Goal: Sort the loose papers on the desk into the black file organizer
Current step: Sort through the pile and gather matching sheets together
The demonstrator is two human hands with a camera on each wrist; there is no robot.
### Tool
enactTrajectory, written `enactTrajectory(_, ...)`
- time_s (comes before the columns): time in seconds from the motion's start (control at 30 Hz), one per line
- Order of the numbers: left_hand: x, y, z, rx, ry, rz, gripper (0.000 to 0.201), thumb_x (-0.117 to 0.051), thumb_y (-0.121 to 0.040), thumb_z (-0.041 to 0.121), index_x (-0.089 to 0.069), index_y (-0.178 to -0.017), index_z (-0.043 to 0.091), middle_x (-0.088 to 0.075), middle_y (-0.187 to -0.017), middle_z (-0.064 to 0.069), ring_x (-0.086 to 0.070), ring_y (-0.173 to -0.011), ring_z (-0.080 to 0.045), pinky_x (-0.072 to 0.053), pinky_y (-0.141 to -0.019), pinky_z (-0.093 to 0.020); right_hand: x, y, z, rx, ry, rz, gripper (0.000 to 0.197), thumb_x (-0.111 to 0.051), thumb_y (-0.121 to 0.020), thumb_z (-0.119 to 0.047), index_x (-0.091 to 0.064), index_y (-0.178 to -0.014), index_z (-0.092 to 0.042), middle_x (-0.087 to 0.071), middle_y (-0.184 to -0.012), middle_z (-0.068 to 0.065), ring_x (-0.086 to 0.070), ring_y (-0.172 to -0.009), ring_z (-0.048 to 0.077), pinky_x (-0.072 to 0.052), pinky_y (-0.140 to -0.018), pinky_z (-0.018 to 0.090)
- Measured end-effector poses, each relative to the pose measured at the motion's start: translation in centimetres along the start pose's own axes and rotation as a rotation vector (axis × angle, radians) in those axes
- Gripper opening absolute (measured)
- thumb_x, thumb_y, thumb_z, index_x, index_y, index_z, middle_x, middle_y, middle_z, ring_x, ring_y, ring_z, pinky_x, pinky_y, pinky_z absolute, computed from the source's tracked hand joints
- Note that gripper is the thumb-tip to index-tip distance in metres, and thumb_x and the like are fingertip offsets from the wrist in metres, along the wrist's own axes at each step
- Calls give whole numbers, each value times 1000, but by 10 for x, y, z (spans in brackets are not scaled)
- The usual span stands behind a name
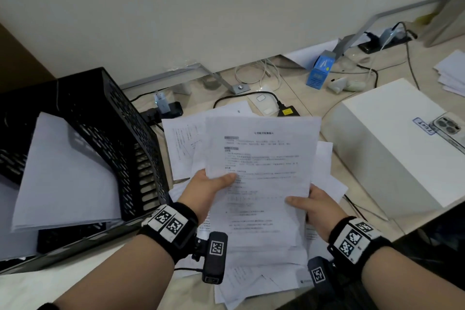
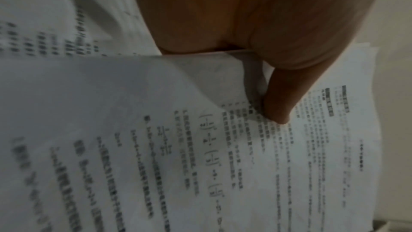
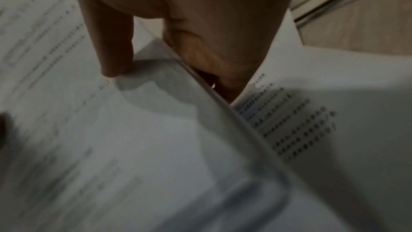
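Observation:
I hold a stack of printed white papers [image 1: 261,171] up over the desk with both hands. My left hand [image 1: 211,186] pinches its left edge, thumb on top of the front sheet [image 2: 245,156]. My right hand [image 1: 314,206] pinches the right edge [image 3: 200,80], thumb on the printed face and fingers behind. More loose papers [image 1: 251,284] lie scattered on the desk under the stack. The black file organizer [image 1: 105,133] stands at the left, with a blank white sheaf [image 1: 65,176] leaning in its front slot.
A white box [image 1: 392,148] with a phone [image 1: 450,131] on it sits at the right. Cables [image 1: 256,75], chargers, a power strip [image 1: 385,41] and a blue carton [image 1: 319,70] crowd the back of the desk. Another paper pile [image 1: 453,70] lies far right.

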State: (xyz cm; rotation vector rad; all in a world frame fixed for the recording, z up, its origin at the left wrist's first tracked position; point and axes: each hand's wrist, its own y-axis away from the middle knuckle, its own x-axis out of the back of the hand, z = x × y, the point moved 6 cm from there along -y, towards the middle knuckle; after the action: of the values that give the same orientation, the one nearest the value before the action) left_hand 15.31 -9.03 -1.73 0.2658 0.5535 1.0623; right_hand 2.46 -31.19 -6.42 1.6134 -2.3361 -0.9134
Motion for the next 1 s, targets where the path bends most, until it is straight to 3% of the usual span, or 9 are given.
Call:
enactTrajectory(0.07, 1, -3, 20, -78, 63, 31, 39, -79, -76, 6, -71, -114, 9, -76, -114, -9, -73, -106, -25, -59, -85, -32, -6, 5, -12, 18, 123, -25, 42, -79, -77, -8, -70, -118, -8, -76, -115, 11, -73, -105, 30, -53, -100, 49)
enactTrajectory(0.17, -2, -4, 39, -111, 50, 12, 42, -81, -75, 9, -70, -116, 10, -76, -113, -9, -73, -104, -25, -60, -84, -32, -11, 5, -33, 112, 45, 66, 21, -69, -88, -1, -73, -108, -5, -76, -109, 16, -73, -101, 34, -55, -93, 46)
enactTrajectory(0.3, -5, -2, 47, -102, -103, 3, 30, -73, -84, 10, -72, -114, 10, -76, -116, -10, -73, -106, -26, -56, -93, -38, -17, 3, -59, 230, -46, 118, 15, -66, -89, 0, -75, -100, -6, -77, -106, 15, -73, -98, 33, -55, -91, 44)
enactTrajectory(0.4, -9, 0, 61, -173, -120, 15, 22, -69, -89, 6, -74, -109, 14, -78, -111, -5, -73, -105, -23, -56, -93, -36, -21, 4, -80, 307, -26, 107, 15, -68, -88, 1, -76, -97, -7, -79, -98, 11, -74, -87, 29, -57, -72, 33)
enactTrajectory(0.53, -11, 1, 66, -219, -199, -15, 29, -72, -86, 0, -72, -113, 10, -77, -112, -6, -73, -107, -21, -55, -96, -33, -23, 5, -89, 345, -49, 64, 26, -70, -80, 3, -74, -104, -5, -78, -103, 9, -75, -94, 23, -59, -77, 29)
enactTrajectory(0.63, -4, 3, 49, -184, -248, 5, 28, -75, -86, 3, -73, -113, 10, -78, -111, -7, -73, -106, -22, -54, -95, -34, -21, 5, -74, 300, 106, 68, 24, -71, -83, 3, -75, -105, -7, -79, -102, 9, -75, -96, 27, -59, -80, 33)
enactTrajectory(0.77, -5, 4, 33, -185, -489, 16, 17, -70, -93, 18, -78, -108, 18, -78, -105, 3, -71, -100, -8, -48, -84, -20, -18, 10, -61, 253, 206, 98, 15, -72, -89, -8, -76, -103, -13, -80, -98, 4, -75, -93, 24, -60, -75, 26)
enactTrajectory(0.87, 2, 3, 36, -171, -354, 143, 14, -70, -94, 19, -77, -105, 17, -79, -103, 1, -74, -98, -13, -54, -87, -29, -19, 10, -64, 231, 237, 105, 14, -73, -89, -10, -76, -103, -12, -80, -96, 1, -76, -89, 21, -59, -70, 23)
enactTrajectory(1.0, 23, 0, 32, -77, -133, 325, 16, -73, -92, 20, -73, -105, 12, -79, -103, -9, -75, -96, -29, -60, -88, -46, -26, 10, -52, 112, 254, -33, 21, -69, -90, -1, -72, -110, -7, -79, -103, 3, -76, -90, 18, -59, -70, 22)
